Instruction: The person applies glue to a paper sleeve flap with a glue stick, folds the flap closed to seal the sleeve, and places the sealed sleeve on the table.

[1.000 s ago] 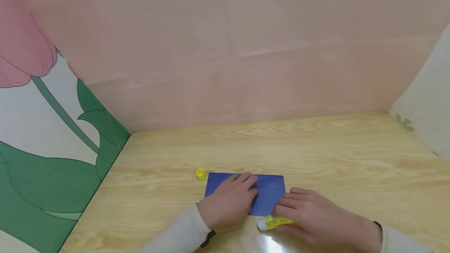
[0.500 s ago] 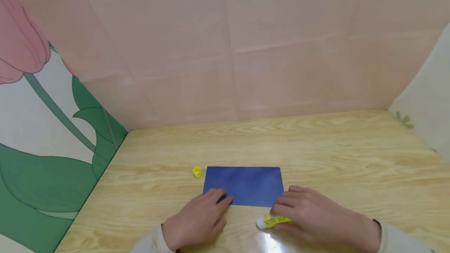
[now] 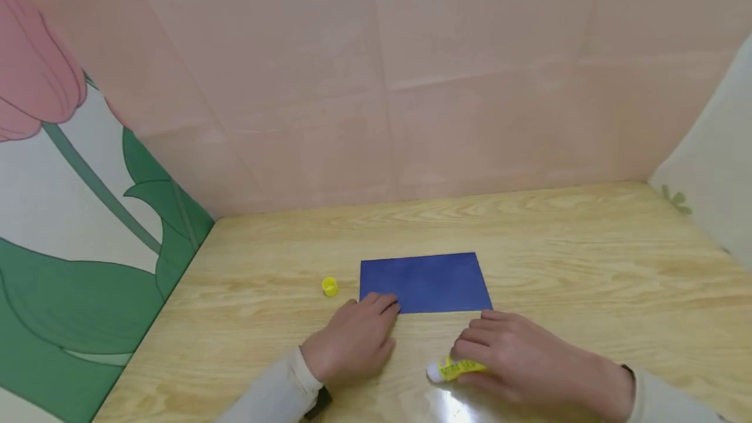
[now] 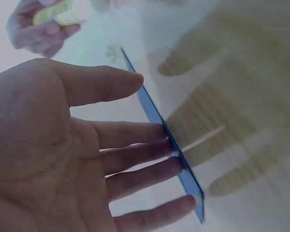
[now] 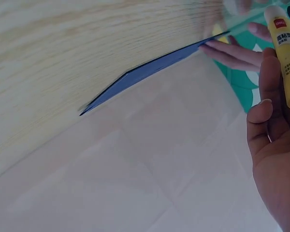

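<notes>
A dark blue rectangle of paper (image 3: 429,282) lies flat on the wooden table. On its near left corner rest the fingertips of my left hand (image 3: 352,341); the left wrist view shows those fingers straight, the thumb apart from them. My right hand (image 3: 523,358) holds a yellow glue stick (image 3: 455,369), its pale end pointing left, just in front of the paper's near right corner. In the right wrist view the glue stick (image 5: 285,58) shows a red label and dark print. Its lower part is hidden by the hand in the head view.
Left of the paper stands a small yellow cap (image 3: 330,286) on the table (image 3: 264,318). A pinkish backdrop (image 3: 382,116) rises behind the table. On the left is a panel with a tulip print (image 3: 88,305), on the right a pale panel (image 3: 717,162).
My left hand drew back from the paper's middle to its near left part, and the paper slid away from me and slightly right, turning a little. The right hand stayed put with the glue stick.
</notes>
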The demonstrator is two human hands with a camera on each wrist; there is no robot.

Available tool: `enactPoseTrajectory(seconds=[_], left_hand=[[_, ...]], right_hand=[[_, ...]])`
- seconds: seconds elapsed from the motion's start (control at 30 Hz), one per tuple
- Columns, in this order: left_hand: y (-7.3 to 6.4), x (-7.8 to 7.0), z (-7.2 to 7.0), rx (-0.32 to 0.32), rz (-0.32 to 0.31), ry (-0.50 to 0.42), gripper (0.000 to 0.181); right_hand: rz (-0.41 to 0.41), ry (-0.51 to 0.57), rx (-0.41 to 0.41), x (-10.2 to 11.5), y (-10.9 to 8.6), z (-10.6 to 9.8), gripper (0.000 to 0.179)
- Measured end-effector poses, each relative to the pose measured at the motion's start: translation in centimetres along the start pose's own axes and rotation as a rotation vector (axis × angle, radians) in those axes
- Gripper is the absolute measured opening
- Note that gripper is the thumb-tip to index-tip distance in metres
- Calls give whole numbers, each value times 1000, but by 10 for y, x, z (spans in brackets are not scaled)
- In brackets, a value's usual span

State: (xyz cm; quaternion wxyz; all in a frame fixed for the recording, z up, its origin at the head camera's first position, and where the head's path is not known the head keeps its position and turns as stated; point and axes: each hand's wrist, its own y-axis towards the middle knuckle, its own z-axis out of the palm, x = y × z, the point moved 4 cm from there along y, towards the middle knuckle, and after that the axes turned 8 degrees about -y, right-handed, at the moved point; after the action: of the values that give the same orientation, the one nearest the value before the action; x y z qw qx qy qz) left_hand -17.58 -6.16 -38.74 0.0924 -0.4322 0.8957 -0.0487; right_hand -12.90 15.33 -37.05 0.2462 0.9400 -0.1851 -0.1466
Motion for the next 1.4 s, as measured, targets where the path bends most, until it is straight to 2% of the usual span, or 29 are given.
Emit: enactPoseTrajectory(seconds=[0.23,0.37,0.7,1.03,1.23,1.33,1.4], left_hand=[[11,9,0,64,-30,-5,56],[15,13,2,75,-20,-3,58],[18,15,2,52,1,42,56],[11,15,4,46,-30,11,59],[10,12,3,30,-29,8,60],[9,11,5,29,-33,-6,61],[8,10,4,2,-29,15,59]], right_hand=[[32,5,6,-2,2,0,22],[18,-6,-14,-4,3,0,23],[9,-6,-21,-5,3,0,21],[23,-40,-23,-8,3,4,21],[35,-54,-99,-14,2,4,20],[61,-61,-110,-16,1,5,21],[87,-68,-110,-18,1,5,21]])
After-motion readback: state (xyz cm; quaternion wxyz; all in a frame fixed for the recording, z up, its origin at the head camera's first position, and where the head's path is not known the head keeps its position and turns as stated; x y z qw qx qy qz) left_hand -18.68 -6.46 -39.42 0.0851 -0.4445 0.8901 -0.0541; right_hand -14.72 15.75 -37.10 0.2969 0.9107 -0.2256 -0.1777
